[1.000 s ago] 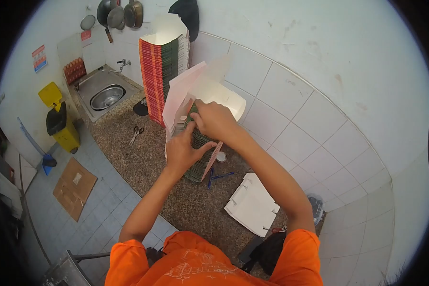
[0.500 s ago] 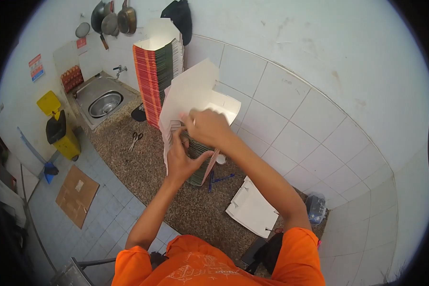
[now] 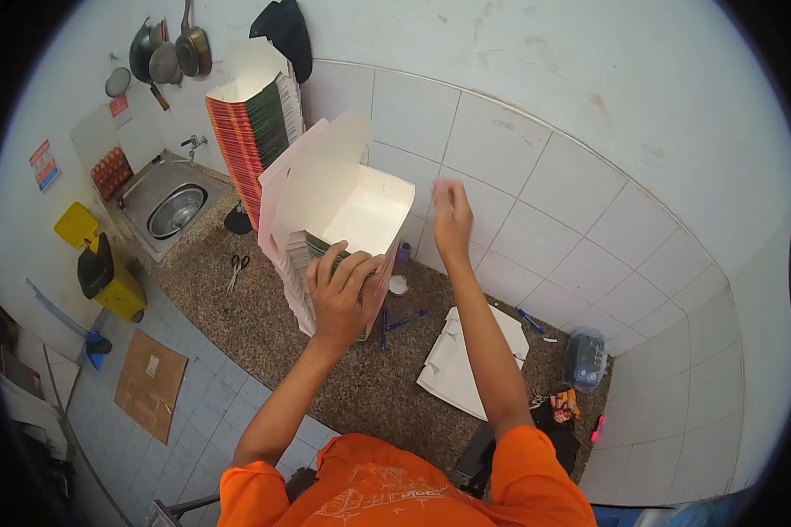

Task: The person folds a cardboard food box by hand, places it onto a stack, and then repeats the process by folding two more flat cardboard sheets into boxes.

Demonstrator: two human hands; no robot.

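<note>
A tall stack of nested paper food boxes [image 3: 301,285] stands in front of me, its layered green edges showing. The top box [image 3: 373,206] has a white inside and a raised back flap. My left hand [image 3: 338,294] rests on the near side of this stack, fingers spread and fingertips at the top box's front rim. To the right of the stack, my right hand [image 3: 453,224] is raised in the air, fingers pointing up and slightly blurred. It touches nothing, and I see nothing in it.
A second stack of red and green boxes [image 3: 237,132] stands behind, left. Scissors [image 3: 236,272], blue pens [image 3: 395,323], a small white round item [image 3: 398,285] and white folded card [image 3: 457,364] lie on the granite counter [image 3: 343,400]. A sink [image 3: 177,211] is far left; the tiled wall [image 3: 492,149] is close right.
My right hand has left the top box and moved right and away from the stack. My left hand has shifted up to the front rim, its fingers more spread. The view has turned slightly.
</note>
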